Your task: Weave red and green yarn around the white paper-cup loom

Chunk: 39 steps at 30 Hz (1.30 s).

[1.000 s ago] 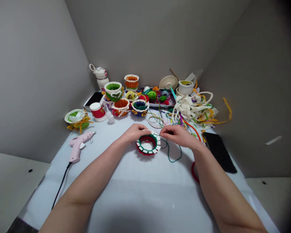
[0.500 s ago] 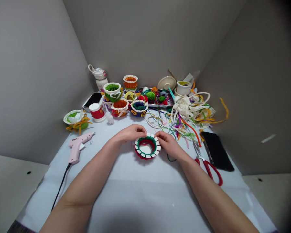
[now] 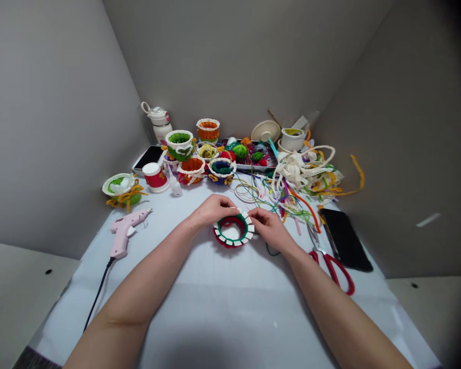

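Observation:
A small round basket (image 3: 233,230) with white tabs, woven in green and red yarn, sits on the white table (image 3: 223,302) in the middle. My left hand (image 3: 213,210) pinches its far left rim. My right hand (image 3: 269,226) grips the right rim, fingers closed on a tab and on green yarn (image 3: 271,252) that trails out beneath the wrist.
A pink glue gun (image 3: 123,230) lies at left, red-handled scissors (image 3: 330,261) and a black phone (image 3: 346,237) at right. Finished yarn baskets (image 3: 192,166), a red cup (image 3: 154,177), a tray of yarn balls (image 3: 246,152) and a tangle of ribbons (image 3: 307,177) crowd the back.
My right hand moved in from the far side to the basket's right rim, drawing the green yarn loop in. The basket turned slightly. The scissors came into view.

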{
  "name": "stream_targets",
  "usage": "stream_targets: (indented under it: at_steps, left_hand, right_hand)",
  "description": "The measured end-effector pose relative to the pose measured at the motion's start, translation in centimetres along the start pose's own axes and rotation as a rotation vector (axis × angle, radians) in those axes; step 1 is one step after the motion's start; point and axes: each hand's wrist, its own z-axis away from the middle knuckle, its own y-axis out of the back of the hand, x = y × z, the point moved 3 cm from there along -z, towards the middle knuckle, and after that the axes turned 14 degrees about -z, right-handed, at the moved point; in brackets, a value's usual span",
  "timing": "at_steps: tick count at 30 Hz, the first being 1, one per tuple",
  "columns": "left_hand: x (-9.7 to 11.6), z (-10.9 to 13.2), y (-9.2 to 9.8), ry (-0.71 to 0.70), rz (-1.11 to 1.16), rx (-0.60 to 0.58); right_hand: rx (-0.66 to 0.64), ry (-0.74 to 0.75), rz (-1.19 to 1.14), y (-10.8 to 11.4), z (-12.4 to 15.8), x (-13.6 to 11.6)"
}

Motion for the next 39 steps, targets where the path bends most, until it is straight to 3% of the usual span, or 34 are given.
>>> stream_targets:
  at_steps: [7,16,25,35,39]
  left_hand:
    - [-0.3,-0.1,0.2,0.021,-0.008,0.043]
    - [-0.5,-0.2,-0.1,0.011,-0.034,0.035]
    - [-0.4,-0.1,0.0,0.026,-0.012,0.035]
    - [-0.1,0.2,0.5,0.042,-0.012,-0.029]
    - [0.0,0.5,0.7,0.037,-0.057,-0.131]
  right_hand:
    - [0.029,0.094,0.06,1.6,0.1,-1.3]
    - [0.053,0.207,0.094,0.6,0.6,-2.5]
    - [-0.077,0.307,0.255,1.1,1.0,-3.3]
    - [-0.161,0.12,0.129,1.8,0.5,-1.7]
    - [-0.212,0.038,0.11,1.5,0.4,-1.0]
